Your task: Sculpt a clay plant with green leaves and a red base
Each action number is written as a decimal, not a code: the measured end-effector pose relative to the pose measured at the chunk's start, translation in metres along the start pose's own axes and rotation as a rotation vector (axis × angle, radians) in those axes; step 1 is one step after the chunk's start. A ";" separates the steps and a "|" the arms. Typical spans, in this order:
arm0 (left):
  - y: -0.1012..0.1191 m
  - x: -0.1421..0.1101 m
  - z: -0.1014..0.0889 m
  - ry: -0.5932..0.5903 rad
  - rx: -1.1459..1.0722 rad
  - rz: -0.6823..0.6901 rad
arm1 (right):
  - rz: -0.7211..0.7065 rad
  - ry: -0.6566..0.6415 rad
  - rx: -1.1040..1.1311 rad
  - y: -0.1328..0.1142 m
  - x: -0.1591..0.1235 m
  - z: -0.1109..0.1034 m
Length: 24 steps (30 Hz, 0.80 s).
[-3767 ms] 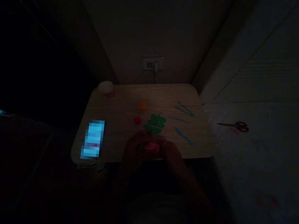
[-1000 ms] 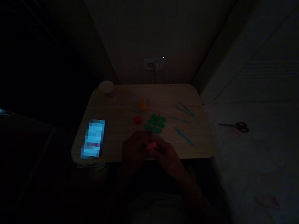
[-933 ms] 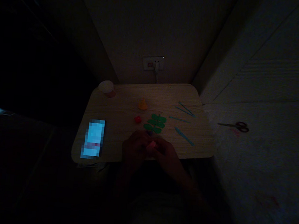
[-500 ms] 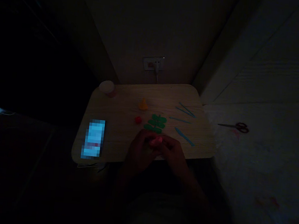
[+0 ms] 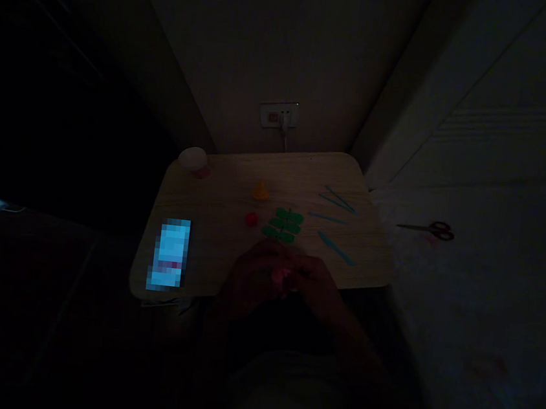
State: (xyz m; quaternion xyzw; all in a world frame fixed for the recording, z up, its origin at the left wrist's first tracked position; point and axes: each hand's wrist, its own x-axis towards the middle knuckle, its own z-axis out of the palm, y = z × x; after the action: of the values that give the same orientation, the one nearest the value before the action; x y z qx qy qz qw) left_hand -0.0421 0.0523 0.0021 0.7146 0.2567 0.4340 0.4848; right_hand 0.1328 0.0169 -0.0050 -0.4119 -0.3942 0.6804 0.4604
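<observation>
In the dim light my left hand (image 5: 251,279) and my right hand (image 5: 316,283) meet at the table's front edge. Between their fingers is a small pink piece of modelling clay (image 5: 280,275), gripped from both sides and partly covered. Just beyond lie green leaf-shaped clay pieces (image 5: 285,226) in paired rows. To their left are a red clay ball (image 5: 251,219) and a yellow-orange clay lump (image 5: 260,191) with a raised top. Blue modelling tools lie to the right, the broadest one (image 5: 336,249) nearest my right hand.
A phone-like lit screen (image 5: 169,255), pixelated, lies at the left of the wooden table (image 5: 219,251). A pale cup (image 5: 194,160) stands at the back left corner. Scissors (image 5: 426,229) rest on a pale surface to the right. A plug sits in the wall socket (image 5: 279,115).
My fingers have shifted around the pink clay, which now sits slightly lower and looks more broken in outline. My left hand covers more of it. The view has moved slightly.
</observation>
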 end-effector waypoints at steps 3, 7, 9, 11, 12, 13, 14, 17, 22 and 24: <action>-0.003 0.003 0.003 0.094 -0.041 0.049 | 0.000 -0.035 0.079 0.005 0.000 0.000; -0.008 0.002 0.003 0.190 -0.020 0.068 | 0.025 -0.062 0.141 0.006 -0.002 0.000; -0.007 0.000 0.003 0.219 0.028 0.037 | 0.038 -0.051 0.146 0.007 -0.004 -0.001; -0.005 -0.002 0.003 0.220 0.076 0.008 | 0.039 -0.015 0.145 0.010 -0.005 -0.003; -0.004 -0.003 0.003 0.212 0.098 0.009 | 0.038 0.006 0.149 0.011 -0.006 -0.004; -0.003 -0.003 0.003 0.201 0.121 0.018 | 0.034 0.021 0.154 0.013 -0.006 -0.004; -0.002 -0.003 0.003 0.193 0.146 0.032 | 0.027 0.027 0.154 0.013 -0.007 -0.005; -0.005 0.000 0.005 0.196 0.223 0.089 | 0.011 -0.002 0.098 0.012 -0.006 -0.001; -0.008 0.005 0.011 0.155 0.324 0.156 | -0.017 0.038 -0.072 0.005 -0.001 0.012; -0.006 0.005 0.013 0.116 0.343 0.144 | -0.023 0.059 -0.064 0.004 0.000 0.012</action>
State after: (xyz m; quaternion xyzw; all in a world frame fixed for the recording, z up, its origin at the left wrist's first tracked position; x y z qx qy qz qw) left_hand -0.0283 0.0523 -0.0039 0.7770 0.3027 0.4580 0.3080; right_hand 0.1203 0.0138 -0.0041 -0.4420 -0.4068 0.6496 0.4660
